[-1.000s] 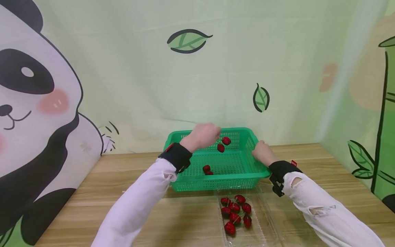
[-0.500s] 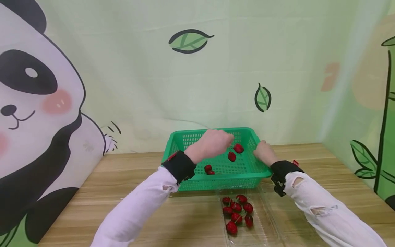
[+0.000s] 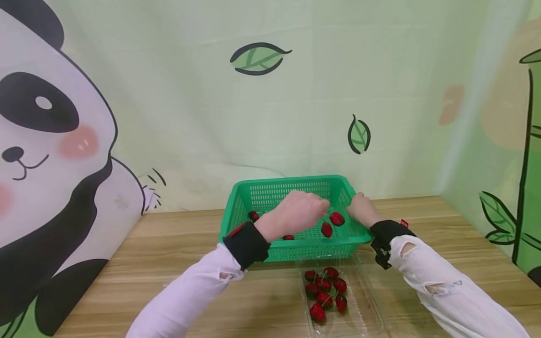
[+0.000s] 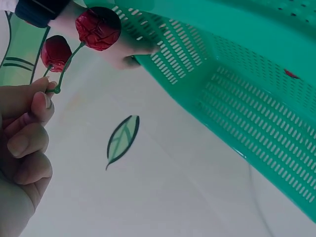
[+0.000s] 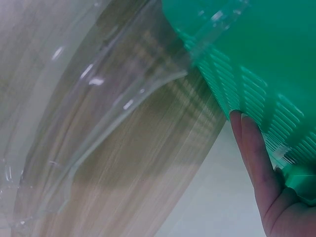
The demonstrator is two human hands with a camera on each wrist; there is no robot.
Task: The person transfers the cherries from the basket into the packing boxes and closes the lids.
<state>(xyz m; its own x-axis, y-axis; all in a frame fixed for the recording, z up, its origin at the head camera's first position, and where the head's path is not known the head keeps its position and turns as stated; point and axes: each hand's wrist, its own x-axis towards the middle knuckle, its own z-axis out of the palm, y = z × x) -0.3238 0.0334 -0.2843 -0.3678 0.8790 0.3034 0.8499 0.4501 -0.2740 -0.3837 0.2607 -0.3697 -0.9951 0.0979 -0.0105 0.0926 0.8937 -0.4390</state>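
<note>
My left hand (image 3: 297, 211) hangs over the green plastic basket (image 3: 291, 242). Between its thumb and forefinger it pinches the joined stems (image 4: 63, 74) of a pair of cherries, one larger cherry (image 4: 98, 28) and one smaller cherry (image 4: 56, 53). In the head view the pair dangles within the basket's outline, near its right side. My right hand (image 3: 362, 209) holds the basket's right edge; the right wrist view has its fingers (image 5: 254, 148) lying along the outer wall. Other cherries (image 3: 253, 216) lie inside the basket, partly hidden by my left arm.
A clear plastic box (image 3: 367, 305) stands in front of the basket on the wooden table (image 3: 203, 286). Several cherries (image 3: 324, 299) with green stems are gathered in its left part. Behind the table hangs a printed curtain (image 3: 190, 117) with a panda and leaves.
My left hand has moved right and down, lowering the pair of cherries toward the basket's right side. A cherry at the basket's left has come into view. My right hand stays on the basket edge.
</note>
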